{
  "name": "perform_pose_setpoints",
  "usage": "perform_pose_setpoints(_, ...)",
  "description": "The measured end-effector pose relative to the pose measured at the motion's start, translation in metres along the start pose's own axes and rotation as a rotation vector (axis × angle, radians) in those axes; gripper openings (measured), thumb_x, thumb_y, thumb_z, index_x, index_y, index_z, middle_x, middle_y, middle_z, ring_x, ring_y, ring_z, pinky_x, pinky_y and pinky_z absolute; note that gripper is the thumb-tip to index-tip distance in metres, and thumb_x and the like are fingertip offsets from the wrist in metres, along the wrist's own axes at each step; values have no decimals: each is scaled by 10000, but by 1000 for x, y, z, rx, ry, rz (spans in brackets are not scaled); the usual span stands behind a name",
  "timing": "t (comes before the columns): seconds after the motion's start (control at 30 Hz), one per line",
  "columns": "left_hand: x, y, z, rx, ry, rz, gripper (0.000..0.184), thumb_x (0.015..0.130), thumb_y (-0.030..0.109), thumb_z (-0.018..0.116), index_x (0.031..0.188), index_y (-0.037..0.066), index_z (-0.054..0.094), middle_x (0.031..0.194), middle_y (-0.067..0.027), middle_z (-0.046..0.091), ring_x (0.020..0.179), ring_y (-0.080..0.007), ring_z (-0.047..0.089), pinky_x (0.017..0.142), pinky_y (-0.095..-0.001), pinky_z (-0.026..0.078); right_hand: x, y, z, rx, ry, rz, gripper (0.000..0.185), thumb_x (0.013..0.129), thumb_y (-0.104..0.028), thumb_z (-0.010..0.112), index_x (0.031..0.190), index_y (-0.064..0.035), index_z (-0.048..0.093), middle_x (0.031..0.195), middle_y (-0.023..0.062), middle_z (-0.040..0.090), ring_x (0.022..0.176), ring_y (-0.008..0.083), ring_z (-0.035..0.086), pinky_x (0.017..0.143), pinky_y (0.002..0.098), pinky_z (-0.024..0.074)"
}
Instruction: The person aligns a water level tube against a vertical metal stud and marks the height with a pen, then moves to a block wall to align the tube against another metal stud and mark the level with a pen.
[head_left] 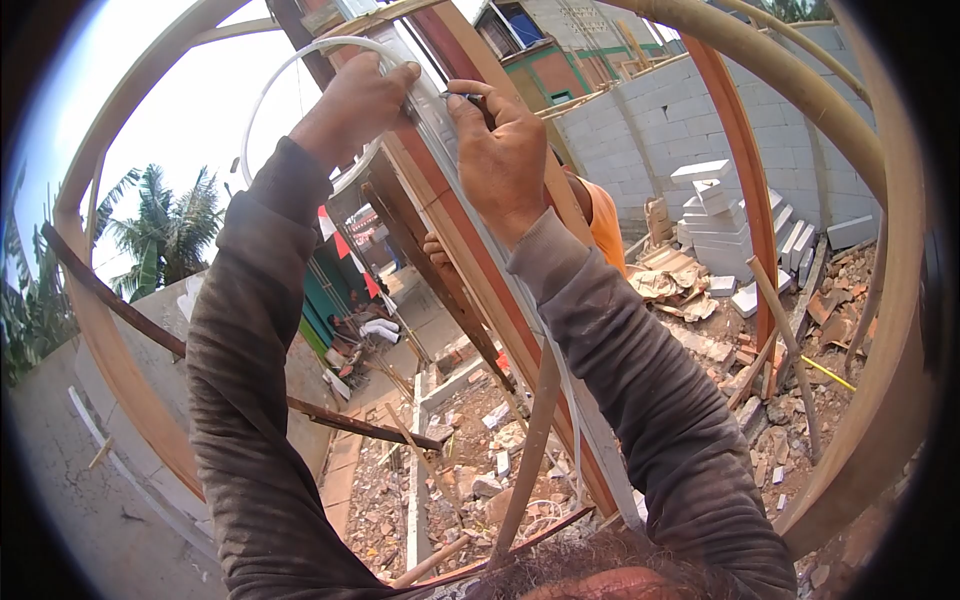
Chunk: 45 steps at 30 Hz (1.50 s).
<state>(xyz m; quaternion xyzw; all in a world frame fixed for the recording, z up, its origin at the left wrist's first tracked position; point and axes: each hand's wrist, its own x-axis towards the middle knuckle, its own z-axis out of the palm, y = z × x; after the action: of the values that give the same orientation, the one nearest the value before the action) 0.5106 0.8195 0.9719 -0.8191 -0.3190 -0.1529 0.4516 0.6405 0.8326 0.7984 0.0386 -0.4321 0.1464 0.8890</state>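
Both my arms reach up to a tall reddish wooden post (pixel 455 235) with a pale strip along its face. My left hand (pixel 362 105) is closed at the post's upper part, pinching a whitish hose (pixel 262 105) that loops out to the left. Its thumb and fingertips press against the post. Just to the right, my right hand (pixel 502 150) is closed around a small, dark, pencil-like thing (pixel 468 96), with its tip close to the post's face. Its exact kind is hard to make out.
Behind the post stands a person in an orange shirt (pixel 603 222), with a hand (pixel 438 250) on the wood. White blocks (pixel 718 235) are stacked by a grey block wall (pixel 650 135). Rubble (pixel 480 480) covers the ground. Wooden beams (pixel 735 170) and a slanting pole (pixel 530 450) surround me.
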Motion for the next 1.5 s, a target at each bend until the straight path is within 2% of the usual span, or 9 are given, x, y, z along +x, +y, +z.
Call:
perform_pose_setpoints(0.1,-1,7,-3,-84,-12,-54,696,774,224,871,1383,18,605,1055,-271,641,1047,-398,669,827,-440,571,-1,0,0,15,6,5,209,1016,-128,651,1138,17,741,820,-25,663,679,8,519,554,188,408)
perform_pose_setpoints(0.37,-8,23,-8,406,28,94,714,784,257,868,1398,20,593,1028,-266,644,965,-367,664,776,-424,560,-2,-1,0,102,9,34,202,1020,-123,650,1143,9,743,836,-37,663,683,-1,497,563,176,392)
perform_pose_setpoints(0.4,-6,18,-6,406,28,94,714,784,257,868,1398,20,593,1028,-266,644,965,-367,664,776,-424,560,-2,-2,-1,98,6,47,202,1008,-115,650,1109,36,739,844,20,687,707,47,564,596,222,449)
perform_pose_setpoints(0.6,3,-11,5,-203,10,-30,698,783,256,868,1390,31,605,1035,-271,651,991,-374,673,798,-425,565,-1,-3,1,91,21,32,207,990,-106,655,1084,59,737,865,79,721,739,94,638,638,265,510)
perform_pose_setpoints(0.8,-2,22,-7,-272,-10,-212,459,923,189,748,1333,13,639,1060,-251,666,974,-349,728,827,-426,592,0,-6,-1,80,1,38,206,984,-104,661,1087,57,738,875,88,732,747,100,652,651,268,520)
perform_pose_setpoints(0.9,-7,45,-18,-6,-1,-140,372,1001,188,652,1328,11,637,1071,-224,676,970,-322,741,839,-422,600,-1,-8,-2,71,-16,49,215,1000,-120,657,1119,40,737,902,61,721,769,77,632,663,236,512)
perform_pose_setpoints(1.1,-7,42,-13,-167,22,-241,354,1037,221,607,1320,11,640,1062,-194,676,974,-295,745,811,-394,609,-2,-9,-2,42,-26,60,227,1012,-144,662,1145,22,740,912,26,706,788,51,608,670,202,498)
perform_pose_setpoints(1.27,-5,51,-14,-653,94,-473,385,1044,250,599,1223,-88,635,970,-199,713,859,-291,766,745,-381,612,-1,0,0,-1,7,10,212,1010,-137,665,1135,15,745,884,10,697,767,40,594,645,198,482)
perform_pose_setpoints(1.5,-9,45,-16,-283,55,-205,421,1043,292,601,1142,-116,628,954,-202,725,837,-273,769,720,-378,601,-2,-2,-3,58,12,25,202,1020,-119,647,1144,8,743,884,-11,693,738,16,548,613,185,442)
